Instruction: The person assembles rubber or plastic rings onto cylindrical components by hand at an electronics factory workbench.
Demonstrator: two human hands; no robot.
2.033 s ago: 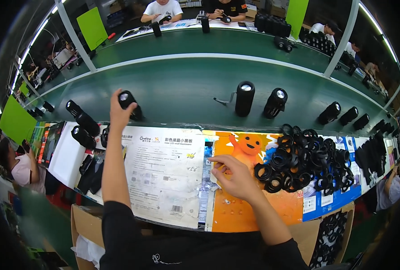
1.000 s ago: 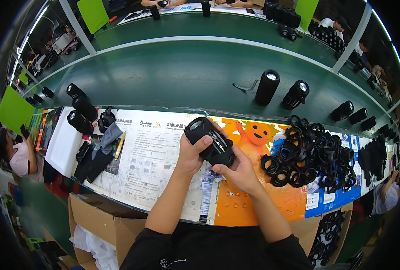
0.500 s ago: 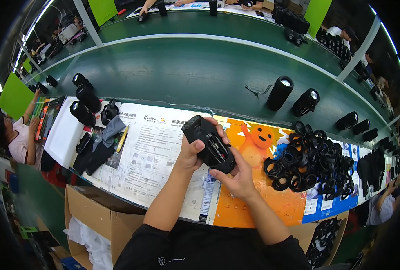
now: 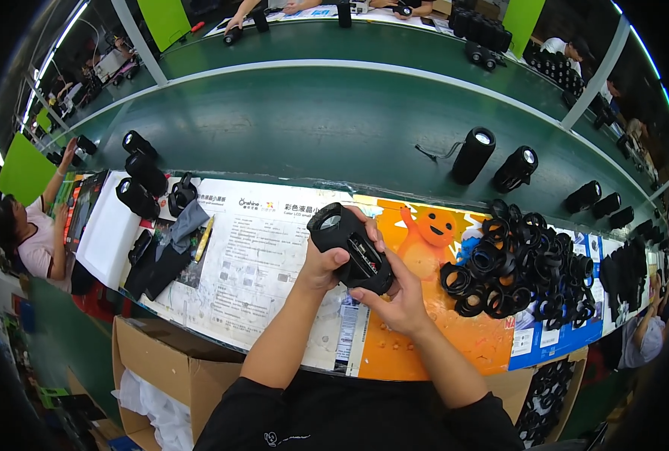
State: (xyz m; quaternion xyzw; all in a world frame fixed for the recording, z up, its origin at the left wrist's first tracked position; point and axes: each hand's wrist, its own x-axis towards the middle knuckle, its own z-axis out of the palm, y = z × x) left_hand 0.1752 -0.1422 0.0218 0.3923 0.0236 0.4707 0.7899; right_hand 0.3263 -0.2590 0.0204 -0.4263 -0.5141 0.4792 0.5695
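Note:
Over the middle of the bench I hold a black cylindrical portable speaker [image 4: 349,239] at a tilt, its upper left end toward me. A narrow recess along its side shows small ports or parts inside. My left hand [image 4: 321,269] is closed round the speaker, its thumb on the near side and fingers showing past the far edge. My right hand [image 4: 400,299] grips the lower right end, thumb below the recess. On the right lies a heap of black rings [image 4: 515,263], apart from both hands.
Finished-looking black speakers [image 4: 474,155] stand beyond on the green surface [image 4: 297,113]. More speakers [image 4: 145,173] and dark cloth [image 4: 172,248] lie at left. Cardboard boxes [image 4: 154,361] sit below the bench edge. A person [image 4: 37,233] works at far left.
The speaker has turned slightly in my hands, so its upper left end now shows a round rim instead of a dark flat-looking face. Both hands keep their grip.

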